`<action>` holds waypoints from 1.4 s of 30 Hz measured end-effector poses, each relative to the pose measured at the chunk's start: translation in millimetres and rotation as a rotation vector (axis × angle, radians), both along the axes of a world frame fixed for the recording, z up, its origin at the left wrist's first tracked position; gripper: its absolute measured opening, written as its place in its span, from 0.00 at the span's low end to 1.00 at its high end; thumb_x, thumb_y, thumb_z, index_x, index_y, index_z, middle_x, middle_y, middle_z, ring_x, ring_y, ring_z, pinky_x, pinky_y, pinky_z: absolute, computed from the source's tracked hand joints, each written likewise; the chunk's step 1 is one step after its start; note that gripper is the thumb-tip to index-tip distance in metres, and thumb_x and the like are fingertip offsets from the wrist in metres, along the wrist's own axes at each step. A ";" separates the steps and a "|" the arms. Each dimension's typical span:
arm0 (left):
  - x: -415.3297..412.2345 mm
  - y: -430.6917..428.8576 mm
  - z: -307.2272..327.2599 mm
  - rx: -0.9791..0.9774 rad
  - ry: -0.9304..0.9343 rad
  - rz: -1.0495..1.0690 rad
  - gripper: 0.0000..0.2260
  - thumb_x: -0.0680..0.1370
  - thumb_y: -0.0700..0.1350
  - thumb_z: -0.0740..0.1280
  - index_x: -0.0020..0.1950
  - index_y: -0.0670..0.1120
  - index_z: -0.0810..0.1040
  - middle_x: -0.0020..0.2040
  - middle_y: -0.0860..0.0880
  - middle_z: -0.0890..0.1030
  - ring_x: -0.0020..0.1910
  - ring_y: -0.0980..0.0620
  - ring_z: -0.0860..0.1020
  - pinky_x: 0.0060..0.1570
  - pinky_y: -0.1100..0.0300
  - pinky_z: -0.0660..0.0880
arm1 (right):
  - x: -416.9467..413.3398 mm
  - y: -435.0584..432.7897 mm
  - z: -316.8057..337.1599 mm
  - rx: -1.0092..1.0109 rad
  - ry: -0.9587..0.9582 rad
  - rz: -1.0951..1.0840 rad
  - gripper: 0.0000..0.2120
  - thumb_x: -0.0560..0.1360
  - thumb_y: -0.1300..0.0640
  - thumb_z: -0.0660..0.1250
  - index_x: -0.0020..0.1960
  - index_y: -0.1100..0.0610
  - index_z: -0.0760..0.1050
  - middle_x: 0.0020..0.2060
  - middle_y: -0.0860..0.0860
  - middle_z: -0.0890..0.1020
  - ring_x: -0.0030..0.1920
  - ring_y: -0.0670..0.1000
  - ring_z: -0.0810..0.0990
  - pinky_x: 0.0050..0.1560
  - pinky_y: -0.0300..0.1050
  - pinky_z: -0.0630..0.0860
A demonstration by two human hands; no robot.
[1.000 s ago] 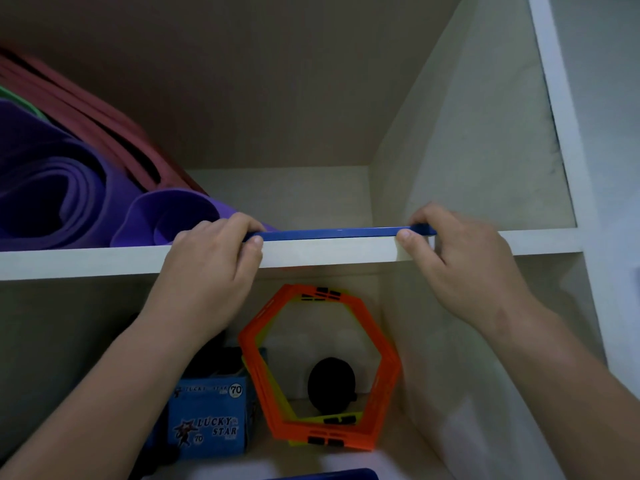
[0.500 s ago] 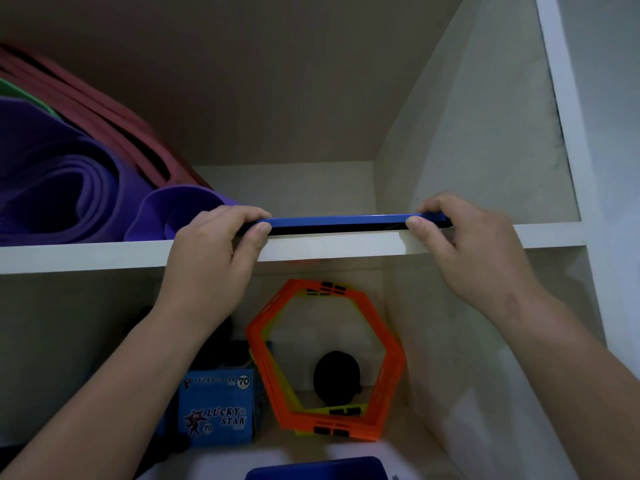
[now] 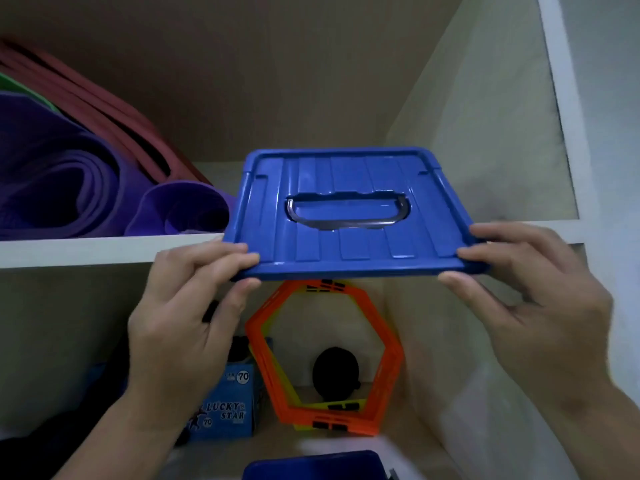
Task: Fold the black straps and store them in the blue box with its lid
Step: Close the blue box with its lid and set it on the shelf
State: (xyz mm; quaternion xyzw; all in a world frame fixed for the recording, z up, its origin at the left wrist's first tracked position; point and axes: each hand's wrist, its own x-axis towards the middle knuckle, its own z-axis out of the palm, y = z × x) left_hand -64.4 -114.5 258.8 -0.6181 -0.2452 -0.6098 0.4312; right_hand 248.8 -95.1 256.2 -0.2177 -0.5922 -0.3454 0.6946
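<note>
A blue plastic lid (image 3: pixel 346 244) with a recessed grey handle hangs level in front of the upper shelf. My left hand (image 3: pixel 187 306) pinches its near left corner, thumb on top and fingers under. My right hand (image 3: pixel 540 299) grips its near right corner the same way. A dark blue edge of the box (image 3: pixel 311 465) shows at the bottom of the view, below the lid. No black straps are visible; the inside of the box is out of view.
Rolled purple mats (image 3: pixel 69 174) and red mats (image 3: pixel 114 105) fill the upper shelf (image 3: pixel 86 251) on the left. In the lower compartment stand orange hexagon rings (image 3: pixel 325 355), a blue "Lucky Star" carton (image 3: pixel 225 410) and a black round object (image 3: pixel 334 374).
The lid, which lay on the upper shelf with both hands on its front edge, has been pulled out towards me and lowered a little. Its top face now shows.
</note>
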 end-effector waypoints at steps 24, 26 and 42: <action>-35.8 -22.4 -220.0 -0.405 0.011 0.084 0.06 0.75 0.43 0.72 0.50 0.45 0.86 0.53 0.52 0.81 0.61 0.42 0.79 0.61 0.44 0.76 | -38.1 2.4 -215.5 -0.363 -0.029 0.094 0.13 0.67 0.54 0.76 0.40 0.65 0.84 0.50 0.62 0.80 0.57 0.53 0.81 0.63 0.35 0.74; -39.5 -12.5 -227.2 -0.457 0.013 0.068 0.08 0.75 0.44 0.71 0.51 0.44 0.86 0.53 0.51 0.81 0.62 0.43 0.78 0.63 0.47 0.75 | -39.7 13.8 -228.2 -0.433 -0.029 0.106 0.12 0.69 0.54 0.75 0.42 0.64 0.84 0.52 0.60 0.81 0.59 0.49 0.80 0.64 0.34 0.72; -55.1 31.6 -287.7 -0.847 -0.163 -0.046 0.14 0.78 0.53 0.66 0.54 0.47 0.86 0.53 0.55 0.80 0.58 0.56 0.79 0.59 0.61 0.75 | -45.8 45.0 -272.6 -0.993 -0.084 0.137 0.07 0.71 0.46 0.72 0.47 0.46 0.83 0.54 0.38 0.79 0.52 0.37 0.79 0.47 0.33 0.73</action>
